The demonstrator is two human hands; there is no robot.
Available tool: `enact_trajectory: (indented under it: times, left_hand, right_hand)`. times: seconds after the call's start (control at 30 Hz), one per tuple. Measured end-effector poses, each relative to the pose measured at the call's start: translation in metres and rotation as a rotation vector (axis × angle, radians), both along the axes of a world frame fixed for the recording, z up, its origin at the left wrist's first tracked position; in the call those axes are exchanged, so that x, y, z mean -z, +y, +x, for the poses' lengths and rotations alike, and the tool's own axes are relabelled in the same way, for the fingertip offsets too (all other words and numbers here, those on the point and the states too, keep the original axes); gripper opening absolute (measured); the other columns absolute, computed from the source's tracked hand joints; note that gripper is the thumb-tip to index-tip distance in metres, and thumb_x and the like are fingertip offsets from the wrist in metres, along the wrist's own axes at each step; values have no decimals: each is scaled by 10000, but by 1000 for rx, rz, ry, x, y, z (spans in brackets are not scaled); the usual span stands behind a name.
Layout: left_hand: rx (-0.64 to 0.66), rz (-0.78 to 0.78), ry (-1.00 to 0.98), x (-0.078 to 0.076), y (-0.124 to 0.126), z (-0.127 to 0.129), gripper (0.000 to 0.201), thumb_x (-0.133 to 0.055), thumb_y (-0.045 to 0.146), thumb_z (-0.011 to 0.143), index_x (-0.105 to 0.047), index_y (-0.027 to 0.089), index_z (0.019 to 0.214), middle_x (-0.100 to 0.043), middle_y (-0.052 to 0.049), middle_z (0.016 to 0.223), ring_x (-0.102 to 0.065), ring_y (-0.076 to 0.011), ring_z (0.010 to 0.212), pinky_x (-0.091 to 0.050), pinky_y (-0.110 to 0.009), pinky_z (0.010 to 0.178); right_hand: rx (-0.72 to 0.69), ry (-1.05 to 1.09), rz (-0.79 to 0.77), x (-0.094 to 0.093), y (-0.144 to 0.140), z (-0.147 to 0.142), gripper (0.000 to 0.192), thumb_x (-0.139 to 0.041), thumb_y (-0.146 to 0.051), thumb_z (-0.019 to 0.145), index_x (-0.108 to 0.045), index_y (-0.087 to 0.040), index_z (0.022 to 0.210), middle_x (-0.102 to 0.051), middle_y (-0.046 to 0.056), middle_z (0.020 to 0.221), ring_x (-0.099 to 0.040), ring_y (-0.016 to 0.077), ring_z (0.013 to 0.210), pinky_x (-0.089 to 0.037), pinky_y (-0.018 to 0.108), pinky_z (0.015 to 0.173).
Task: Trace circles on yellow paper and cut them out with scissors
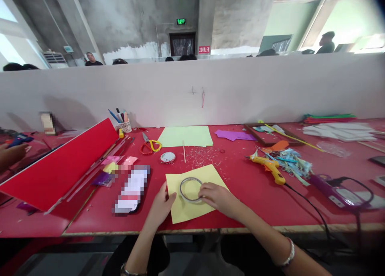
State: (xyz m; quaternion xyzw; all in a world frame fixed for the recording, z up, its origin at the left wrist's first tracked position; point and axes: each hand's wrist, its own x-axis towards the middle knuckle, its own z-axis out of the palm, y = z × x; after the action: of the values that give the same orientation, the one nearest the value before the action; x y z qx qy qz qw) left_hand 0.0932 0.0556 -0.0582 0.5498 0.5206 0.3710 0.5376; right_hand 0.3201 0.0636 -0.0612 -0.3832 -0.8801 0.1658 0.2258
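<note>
A yellow paper sheet (192,197) lies near the table's front edge with a clear tape ring (190,188) resting on it. My left hand (161,207) presses flat on the sheet's left edge, fingers spread. My right hand (217,196) rests on the sheet with its fingers touching the ring's right side. Whether the fingers pinch the ring or only touch it is unclear.
On the red table (249,203): yellow glue gun (267,165) with cord, scissors (150,144), small round tin (167,157), pale green paper (185,136), purple paper (234,135), a phone (132,189), a red board (61,163) leaning left. Another person's hand (12,153) is far left.
</note>
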Motion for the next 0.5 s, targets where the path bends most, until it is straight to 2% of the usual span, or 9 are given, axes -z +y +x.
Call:
enact_trajectory:
  times: [0.2, 0.3, 0.4, 0.5]
  left_hand:
    - [187, -70, -128, -3, -2, -8, 476, -692, 413, 649, -608, 123, 1017, -676, -126, 1032, -619, -286, 951, -458, -406, 848]
    - [212, -138, -167, -4, -4, -11, 429, -689, 453, 644, -664, 121, 915, -707, -99, 913, -643, -265, 840, -464, -388, 806]
    - [150, -147, -168, -4, -4, -12, 408, -676, 469, 653, -677, 117, 859, -712, -62, 794, -642, -237, 757, -469, -346, 740]
    - [82, -126, -164, -3, -5, -13, 376, -666, 476, 664, -677, 122, 790, -694, -26, 705, -622, -197, 691, -453, -289, 676]
  right_hand:
    - [266, 69, 40, -18, 78, 29, 177, -461, -153, 856, -625, -153, 921, -631, 85, 921, -589, 190, 832, -467, 326, 776]
    - [392, 76, 53, -13, 113, 39, 273, -424, -88, 827, -585, -109, 1047, -591, 147, 1055, -560, 237, 962, -435, 388, 852]
    - [430, 64, 41, -3, 126, 38, 420, -471, -49, 764, -510, -93, 1181, -483, 182, 1235, -464, 276, 1141, -386, 415, 934]
    - [423, 57, 26, 0, 117, 30, 442, -490, -63, 757, -496, -95, 1198, -458, 181, 1251, -453, 277, 1159, -375, 420, 957]
